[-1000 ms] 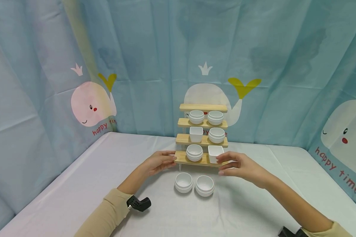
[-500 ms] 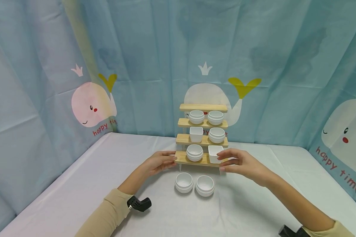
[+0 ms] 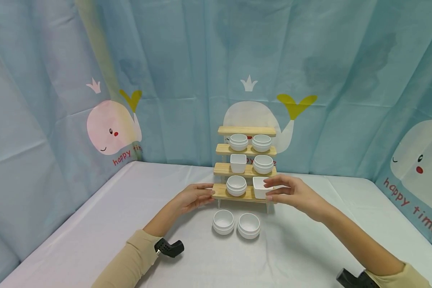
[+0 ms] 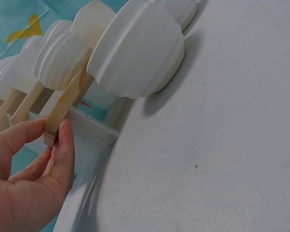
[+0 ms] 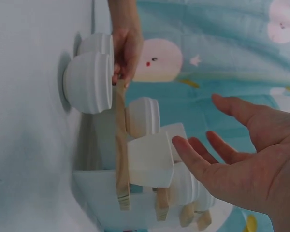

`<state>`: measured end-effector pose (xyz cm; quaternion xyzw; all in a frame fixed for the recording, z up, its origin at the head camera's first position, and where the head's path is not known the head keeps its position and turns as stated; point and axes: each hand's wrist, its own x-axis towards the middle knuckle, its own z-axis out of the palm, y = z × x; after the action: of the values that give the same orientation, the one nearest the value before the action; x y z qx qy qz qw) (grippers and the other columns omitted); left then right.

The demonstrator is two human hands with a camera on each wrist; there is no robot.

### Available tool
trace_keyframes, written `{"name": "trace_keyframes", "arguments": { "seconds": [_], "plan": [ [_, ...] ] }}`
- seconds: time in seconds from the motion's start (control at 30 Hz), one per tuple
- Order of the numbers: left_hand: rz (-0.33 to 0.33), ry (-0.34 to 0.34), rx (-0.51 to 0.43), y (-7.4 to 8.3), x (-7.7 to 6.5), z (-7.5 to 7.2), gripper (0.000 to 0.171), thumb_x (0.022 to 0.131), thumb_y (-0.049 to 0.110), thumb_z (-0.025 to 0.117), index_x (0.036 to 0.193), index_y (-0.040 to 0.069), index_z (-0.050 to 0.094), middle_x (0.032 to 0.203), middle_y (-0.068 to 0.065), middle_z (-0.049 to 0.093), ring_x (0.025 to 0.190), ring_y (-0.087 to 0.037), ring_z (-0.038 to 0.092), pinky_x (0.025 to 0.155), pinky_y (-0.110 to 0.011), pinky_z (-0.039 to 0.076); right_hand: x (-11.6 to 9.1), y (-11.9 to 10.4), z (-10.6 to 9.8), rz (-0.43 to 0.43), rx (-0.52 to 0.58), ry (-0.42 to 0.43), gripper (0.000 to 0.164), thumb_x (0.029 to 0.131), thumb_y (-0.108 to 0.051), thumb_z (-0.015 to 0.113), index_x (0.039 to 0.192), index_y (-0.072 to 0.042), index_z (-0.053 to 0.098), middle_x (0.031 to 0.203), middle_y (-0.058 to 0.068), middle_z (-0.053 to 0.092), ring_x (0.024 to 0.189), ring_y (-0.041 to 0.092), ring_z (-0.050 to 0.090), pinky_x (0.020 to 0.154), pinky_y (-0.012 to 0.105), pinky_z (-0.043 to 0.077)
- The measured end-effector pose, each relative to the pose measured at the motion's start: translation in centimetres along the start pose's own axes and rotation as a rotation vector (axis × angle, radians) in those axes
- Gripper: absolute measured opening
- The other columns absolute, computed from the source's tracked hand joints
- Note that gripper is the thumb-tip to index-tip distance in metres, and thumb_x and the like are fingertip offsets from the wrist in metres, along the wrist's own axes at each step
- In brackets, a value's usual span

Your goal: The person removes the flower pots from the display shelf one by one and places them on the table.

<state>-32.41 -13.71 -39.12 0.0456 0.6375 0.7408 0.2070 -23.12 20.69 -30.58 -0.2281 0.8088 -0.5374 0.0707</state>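
Observation:
My left hand (image 3: 191, 197) pinches the left end of the lowest wooden board (image 4: 63, 104) of a tiered display stand, thumb on one face and fingers on the other. At the stand's right side my right hand (image 3: 297, 195) hovers with fingers spread, holding nothing. Its fingertips overlap a white square cup (image 3: 259, 188) in the head view; the right wrist view shows a gap between that cup (image 5: 147, 159) and the fingers. A white round bowl (image 3: 236, 185) sits beside the square cup on the same board.
Higher boards carry a square cup (image 3: 238, 163) and round bowls (image 3: 263, 164), two per board; the top board (image 3: 246, 131) is bare. Two round bowls (image 3: 223, 222) stand on the white tablecloth before the stand. A printed blue curtain (image 3: 187, 80) hangs behind.
My right hand has risen slightly beside the lowest board, exposing more of the stand's right leg. My left hand keeps its grip on the board; the bowls and cups stay where they were.

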Motion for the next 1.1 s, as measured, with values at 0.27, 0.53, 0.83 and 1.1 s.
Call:
{"name": "trace_keyframes", "arguments": {
  "seconds": [0.27,0.53,0.83,1.1],
  "plan": [
    [-0.001,0.000,0.001,-0.1,0.0,0.0,0.054,0.107,-0.004,0.056,0.156,-0.014,0.036,0.114,-0.015,0.065,0.089,-0.011,0.072,0.087,-0.021,0.064,0.5,-0.5,-0.1,0.018,-0.009,0.036,0.056,0.099,-0.017,0.075,0.145,0.008,0.053,0.144,0.025,0.058,0.126,0.032,0.065,0.097,0.024,0.059],
    [0.005,-0.005,-0.002,0.0,0.0,0.0,0.055,0.106,-0.003,0.056,0.156,-0.014,0.036,0.117,-0.016,0.065,0.089,-0.010,0.072,0.087,-0.021,0.064,1.3,-1.3,-0.2,0.003,-0.009,0.060,0.054,0.100,-0.014,0.074,0.144,0.009,0.053,0.143,0.025,0.058,0.122,0.026,0.067,0.099,0.022,0.057],
    [0.009,-0.012,-0.011,-0.1,0.1,0.1,0.054,0.106,-0.006,0.055,0.155,-0.015,0.036,0.117,-0.017,0.065,0.091,-0.012,0.071,0.089,-0.022,0.064,2.5,-1.7,-0.3,0.022,-0.015,0.080,0.057,0.101,-0.017,0.072,0.149,0.005,0.051,0.147,0.024,0.056,0.123,0.025,0.066,0.103,0.032,0.056],
    [0.006,0.003,-0.017,-0.1,-0.1,0.0,0.054,0.105,-0.005,0.056,0.155,-0.014,0.037,0.121,-0.019,0.064,0.092,-0.012,0.071,0.088,-0.022,0.064,3.4,-2.2,-0.6,0.039,-0.017,0.093,0.060,0.101,-0.018,0.071,0.152,0.005,0.047,0.150,0.024,0.053,0.127,0.030,0.063,0.108,0.038,0.055]
  ]
}}
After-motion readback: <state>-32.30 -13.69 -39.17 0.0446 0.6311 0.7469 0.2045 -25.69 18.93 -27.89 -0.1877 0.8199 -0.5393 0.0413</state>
